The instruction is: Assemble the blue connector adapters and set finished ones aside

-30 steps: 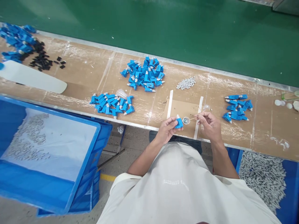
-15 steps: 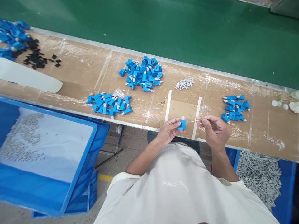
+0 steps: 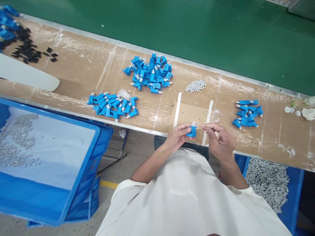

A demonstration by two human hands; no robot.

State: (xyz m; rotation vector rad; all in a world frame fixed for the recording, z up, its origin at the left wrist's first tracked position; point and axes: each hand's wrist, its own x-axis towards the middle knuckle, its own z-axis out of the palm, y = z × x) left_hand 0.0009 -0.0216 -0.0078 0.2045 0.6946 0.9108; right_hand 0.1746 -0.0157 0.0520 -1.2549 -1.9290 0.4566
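Between the fingers of my left hand (image 3: 179, 136) is a blue plastic piece (image 3: 191, 131), held over a cardboard pad (image 3: 190, 114) with two white strips. My right hand (image 3: 222, 139) pinches a thin wooden stick (image 3: 202, 127), level, its tip pointing left and reaching the blue piece. Whether the tip goes inside cannot be made out. A clear round thing (image 3: 195, 125) shows just behind the blue piece. Beyond the pad lies a heap of small grey parts (image 3: 196, 86). To the right of my right hand is a group of blue pieces with pale tips (image 3: 248, 113).
Two more heaps of blue pieces (image 3: 150, 73) lie left of the pad. Black parts (image 3: 27, 49) and a white curved sheet (image 3: 29, 72) are farther left. Blue bins (image 3: 81, 164) with grey parts stand on both sides below the table edge. A green surface (image 3: 172, 29) runs behind.
My right hand has moved left, bringing the stick's tip up to the blue piece. My left hand keeps its hold. The view has shifted slightly.
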